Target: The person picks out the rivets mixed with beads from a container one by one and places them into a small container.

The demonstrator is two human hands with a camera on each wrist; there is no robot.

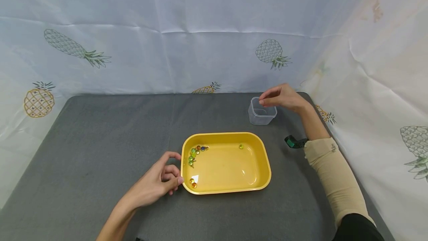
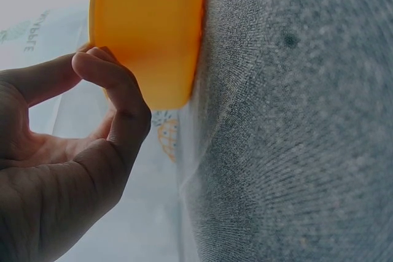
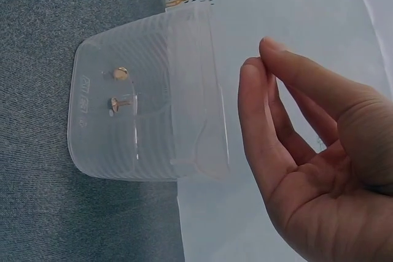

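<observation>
The right hand had its thumb and first finger nearly or just meeting at the tips, the rest loosely bent, and nothing could be seen between them. Those fingertips were over the mouth of a clear tub, without gripping it. The left hand had its thumb and bent fingers on the near left edge of a yellow tray, the thumb and first finger set apart along the rim; they seemed to hold it steady.

Inside the tub lay two gold pins, apart from each other. In the tray, a loose row of shiny beads in green, amber and blue curved along the left end, with what looked like more gold pins among them, too small to be sure. Two amber pieces sat in the near left corner, and one green bead lay alone toward the far right.

By that count the picking-out seemed partly done: two pins were in the tub, a few likely left. Tray and tub stood near each other on the grey cloth.
</observation>
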